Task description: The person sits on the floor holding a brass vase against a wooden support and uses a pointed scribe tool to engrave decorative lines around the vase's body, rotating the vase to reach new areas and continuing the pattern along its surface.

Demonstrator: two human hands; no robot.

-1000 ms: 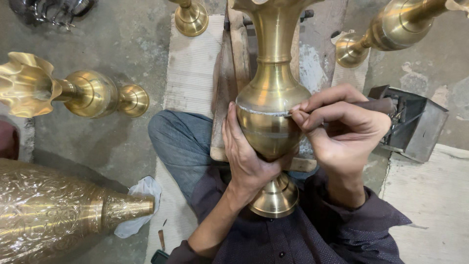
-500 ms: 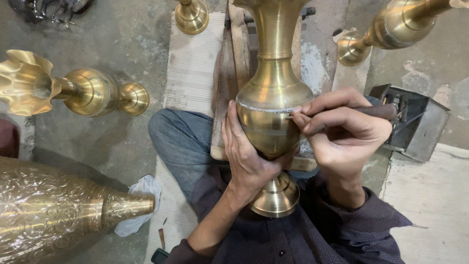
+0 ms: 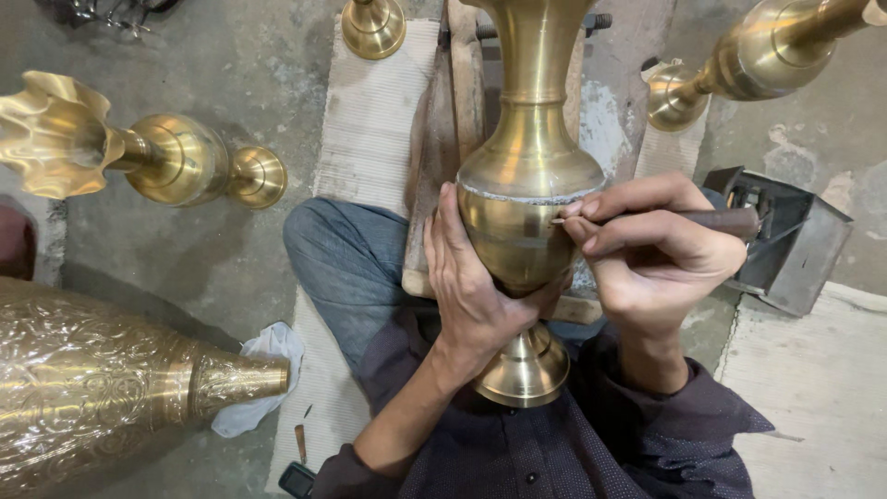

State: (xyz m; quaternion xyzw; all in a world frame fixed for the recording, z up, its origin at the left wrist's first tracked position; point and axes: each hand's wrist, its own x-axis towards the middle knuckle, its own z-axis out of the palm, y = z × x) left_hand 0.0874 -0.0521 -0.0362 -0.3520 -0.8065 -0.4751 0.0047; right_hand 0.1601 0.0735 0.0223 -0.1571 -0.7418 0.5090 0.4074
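A tall brass vase lies in my lap with its foot toward me and its neck pointing away. My left hand cups the left side and underside of its belly, fingers spread against the metal. My right hand pinches a thin engraving tool with a dark handle. The tool's tip touches the right side of the belly, just under a scratched pale line that rings the vase's shoulder.
A fluted brass vase lies at the left. A large embossed brass vessel fills the lower left beside a white rag. More brass vases rest at top centre and top right. A dark metal box sits right.
The view has shifted slightly. My right hand and the tool have edged a little along the belly; my left hand keeps the same grip.
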